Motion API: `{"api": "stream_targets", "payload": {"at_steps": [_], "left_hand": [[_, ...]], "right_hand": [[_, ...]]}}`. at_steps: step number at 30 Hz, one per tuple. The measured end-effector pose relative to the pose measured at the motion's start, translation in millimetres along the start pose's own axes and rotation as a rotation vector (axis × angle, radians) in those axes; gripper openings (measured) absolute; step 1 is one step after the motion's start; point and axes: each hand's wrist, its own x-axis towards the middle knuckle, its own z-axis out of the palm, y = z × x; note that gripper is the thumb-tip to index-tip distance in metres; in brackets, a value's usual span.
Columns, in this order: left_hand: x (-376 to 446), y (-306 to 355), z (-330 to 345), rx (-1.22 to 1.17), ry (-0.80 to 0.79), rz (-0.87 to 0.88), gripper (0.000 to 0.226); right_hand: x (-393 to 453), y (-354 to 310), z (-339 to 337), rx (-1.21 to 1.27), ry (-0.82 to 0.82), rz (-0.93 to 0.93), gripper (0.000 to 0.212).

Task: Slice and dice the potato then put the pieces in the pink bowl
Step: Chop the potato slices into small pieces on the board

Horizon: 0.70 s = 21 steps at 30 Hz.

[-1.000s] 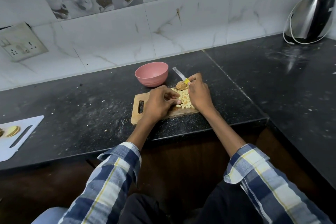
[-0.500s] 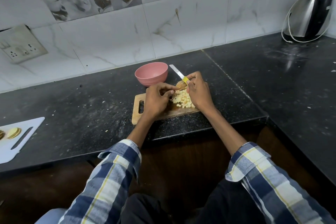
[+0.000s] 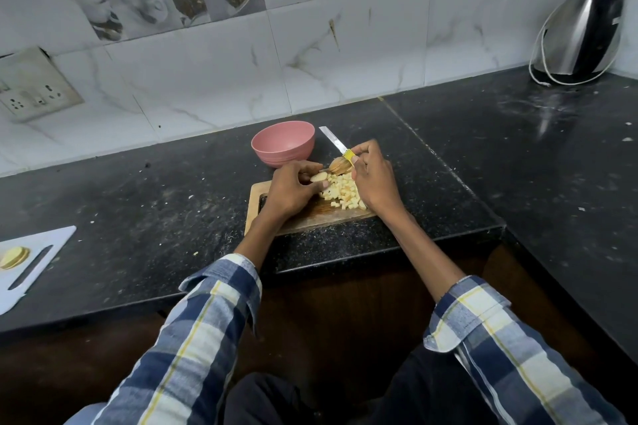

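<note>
A wooden cutting board (image 3: pixel 307 219) lies on the black counter with a heap of diced potato (image 3: pixel 343 192) on it. My left hand (image 3: pixel 291 190) pinches a potato slice (image 3: pixel 318 177) just above the heap's left side. My right hand (image 3: pixel 371 176) grips a knife (image 3: pixel 334 141) by its yellow handle, blade pointing away toward the wall. A stack of uncut potato slices (image 3: pixel 340 166) sits at the board's far edge between my hands. The pink bowl (image 3: pixel 283 143) stands just behind the board, with nothing visible inside.
A white cutting board (image 3: pixel 32 264) with a potato piece (image 3: pixel 13 256) lies at the far left. A steel kettle (image 3: pixel 581 34) stands in the back right corner. A wall socket (image 3: pixel 32 88) is on the tiles at left. The counter edge runs just below the wooden board.
My left hand has lifted from the diced heap toward the slice stack and now pinches one slice. My right hand with the knife has stayed almost still.
</note>
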Motion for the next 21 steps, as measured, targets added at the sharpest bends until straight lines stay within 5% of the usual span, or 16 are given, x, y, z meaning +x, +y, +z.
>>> {"api": "stream_targets", "payload": {"at_steps": [4, 21], "left_hand": [[-1.9, 3.3, -1.7, 0.052, 0.053, 0.066, 0.020], [-16.4, 24.0, -1.4, -0.201, 0.244, 0.077, 0.005]], "right_hand": [[0.1, -0.2, -0.4, 0.004, -0.007, 0.020, 0.010], [-1.2, -0.9, -1.5, 0.008, -0.008, 0.012, 0.010]]}}
